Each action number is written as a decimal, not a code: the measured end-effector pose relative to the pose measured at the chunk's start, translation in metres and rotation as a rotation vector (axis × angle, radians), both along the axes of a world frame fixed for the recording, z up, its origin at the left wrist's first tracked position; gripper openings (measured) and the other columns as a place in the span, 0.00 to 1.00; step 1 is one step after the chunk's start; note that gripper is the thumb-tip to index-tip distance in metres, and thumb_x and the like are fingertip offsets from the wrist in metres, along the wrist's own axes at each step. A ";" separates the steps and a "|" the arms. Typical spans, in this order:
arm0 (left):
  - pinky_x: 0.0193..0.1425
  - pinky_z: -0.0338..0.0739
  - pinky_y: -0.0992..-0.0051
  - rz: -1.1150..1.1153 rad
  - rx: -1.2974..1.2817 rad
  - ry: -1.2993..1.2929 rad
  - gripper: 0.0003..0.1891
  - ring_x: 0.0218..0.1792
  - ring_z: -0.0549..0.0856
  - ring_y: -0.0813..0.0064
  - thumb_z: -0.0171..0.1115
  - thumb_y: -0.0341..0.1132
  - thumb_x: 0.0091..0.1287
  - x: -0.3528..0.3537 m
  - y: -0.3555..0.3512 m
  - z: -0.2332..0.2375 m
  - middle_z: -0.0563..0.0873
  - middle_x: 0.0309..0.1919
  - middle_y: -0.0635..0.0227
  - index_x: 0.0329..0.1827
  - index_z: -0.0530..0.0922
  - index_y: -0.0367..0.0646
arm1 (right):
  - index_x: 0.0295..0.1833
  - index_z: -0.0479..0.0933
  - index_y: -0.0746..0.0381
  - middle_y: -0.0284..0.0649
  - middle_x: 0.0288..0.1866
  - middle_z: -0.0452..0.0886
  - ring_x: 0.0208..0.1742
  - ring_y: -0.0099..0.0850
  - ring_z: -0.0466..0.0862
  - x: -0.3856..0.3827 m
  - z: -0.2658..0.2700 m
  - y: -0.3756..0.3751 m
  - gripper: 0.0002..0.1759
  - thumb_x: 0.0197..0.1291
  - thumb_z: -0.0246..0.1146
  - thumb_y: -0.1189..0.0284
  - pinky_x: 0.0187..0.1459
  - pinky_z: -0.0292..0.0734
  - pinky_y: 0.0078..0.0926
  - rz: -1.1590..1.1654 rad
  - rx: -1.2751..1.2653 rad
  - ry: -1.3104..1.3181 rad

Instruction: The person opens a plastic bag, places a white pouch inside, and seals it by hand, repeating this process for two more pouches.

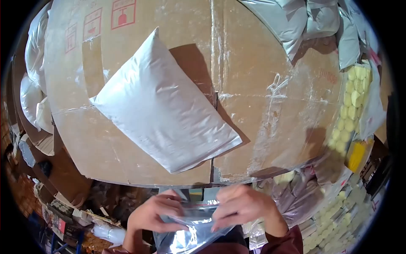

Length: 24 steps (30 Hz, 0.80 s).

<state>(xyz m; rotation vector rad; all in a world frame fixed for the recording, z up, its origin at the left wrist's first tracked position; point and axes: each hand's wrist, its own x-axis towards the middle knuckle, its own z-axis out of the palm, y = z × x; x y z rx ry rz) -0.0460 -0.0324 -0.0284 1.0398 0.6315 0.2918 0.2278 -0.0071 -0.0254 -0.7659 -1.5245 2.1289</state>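
Observation:
A clear plastic bag [190,233] hangs between my two hands, below the front edge of the cardboard. My left hand [158,213] has its fingers closed on the bag's left side near the top. On the other side, my right hand [243,207] pinches the bag's upper right edge; its fingers are slightly blurred. A filled white bag [163,106] lies slantwise on the cardboard surface [270,97], beyond my hands and touching neither of them.
More filled white bags [317,21] lie at the top right, and others [31,101] at the far left. Packs of pale yellow round items [351,101] stand along the right edge. Open cardboard boxes [63,169] and clutter are at the lower left.

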 end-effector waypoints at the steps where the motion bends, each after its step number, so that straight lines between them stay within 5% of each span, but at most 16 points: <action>1: 0.48 0.67 0.68 0.129 -0.101 -0.006 0.08 0.33 0.79 0.66 0.76 0.29 0.50 -0.007 -0.014 -0.009 0.84 0.28 0.68 0.27 0.83 0.40 | 0.29 0.81 0.60 0.34 0.22 0.74 0.23 0.30 0.72 0.012 0.004 0.007 0.09 0.50 0.74 0.70 0.24 0.66 0.23 0.075 -0.119 -0.142; 4: 0.43 0.73 0.67 0.377 -0.205 -0.070 0.07 0.32 0.81 0.65 0.74 0.25 0.51 -0.009 -0.040 -0.015 0.84 0.28 0.61 0.29 0.82 0.36 | 0.32 0.80 0.61 0.37 0.28 0.79 0.26 0.29 0.75 0.035 -0.012 0.004 0.07 0.50 0.73 0.74 0.29 0.69 0.24 0.081 0.003 -0.200; 6: 0.38 0.75 0.69 0.637 -0.374 -0.044 0.05 0.33 0.82 0.68 0.70 0.22 0.56 0.003 -0.059 -0.013 0.84 0.29 0.59 0.32 0.82 0.34 | 0.37 0.78 0.64 0.39 0.30 0.79 0.27 0.26 0.74 0.044 -0.015 0.000 0.09 0.56 0.70 0.71 0.29 0.69 0.24 -0.004 -0.147 -0.192; 8: 0.31 0.72 0.81 0.860 -0.566 0.238 0.12 0.28 0.80 0.79 0.61 0.24 0.67 0.025 -0.071 -0.011 0.81 0.26 0.66 0.52 0.74 0.36 | 0.41 0.76 0.65 0.38 0.29 0.78 0.27 0.23 0.73 0.041 -0.015 -0.005 0.09 0.60 0.67 0.71 0.28 0.68 0.23 -0.149 -0.316 -0.318; 10: 0.22 0.69 0.82 1.095 -0.541 0.561 0.14 0.22 0.74 0.86 0.55 0.27 0.71 0.063 -0.061 -0.012 0.78 0.22 0.71 0.57 0.68 0.42 | 0.45 0.74 0.65 0.35 0.26 0.76 0.27 0.18 0.72 0.026 -0.016 -0.007 0.09 0.63 0.64 0.74 0.27 0.67 0.21 -0.352 -0.486 -0.584; 13: 0.24 0.61 0.87 1.401 -0.456 0.741 0.12 0.21 0.68 0.90 0.54 0.30 0.73 0.106 -0.039 -0.009 0.74 0.19 0.77 0.56 0.67 0.43 | 0.51 0.71 0.65 0.30 0.21 0.72 0.24 0.14 0.67 0.003 -0.015 0.007 0.12 0.64 0.62 0.75 0.25 0.62 0.15 -0.655 -0.341 -0.717; 15: 0.23 0.60 0.86 1.371 -0.498 0.701 0.10 0.21 0.67 0.91 0.54 0.31 0.74 0.101 -0.037 -0.014 0.74 0.20 0.78 0.54 0.68 0.40 | 0.50 0.73 0.67 0.31 0.19 0.69 0.22 0.15 0.64 -0.009 -0.016 0.014 0.12 0.65 0.63 0.74 0.24 0.60 0.16 -0.799 -0.301 -0.754; 20: 0.24 0.53 0.87 1.291 -0.477 0.713 0.10 0.23 0.64 0.94 0.54 0.35 0.75 0.088 -0.028 -0.016 0.74 0.22 0.83 0.47 0.76 0.35 | 0.42 0.77 0.71 0.29 0.20 0.67 0.23 0.15 0.61 -0.017 -0.041 0.021 0.10 0.64 0.63 0.72 0.24 0.58 0.18 -0.698 -0.162 -0.807; 24: 0.28 0.60 0.87 1.244 -0.474 0.572 0.07 0.26 0.68 0.93 0.54 0.30 0.74 0.074 -0.029 -0.014 0.77 0.27 0.81 0.42 0.78 0.35 | 0.36 0.80 0.71 0.28 0.20 0.71 0.24 0.13 0.65 -0.010 -0.028 0.034 0.08 0.62 0.64 0.75 0.24 0.59 0.16 -0.569 -0.299 -0.674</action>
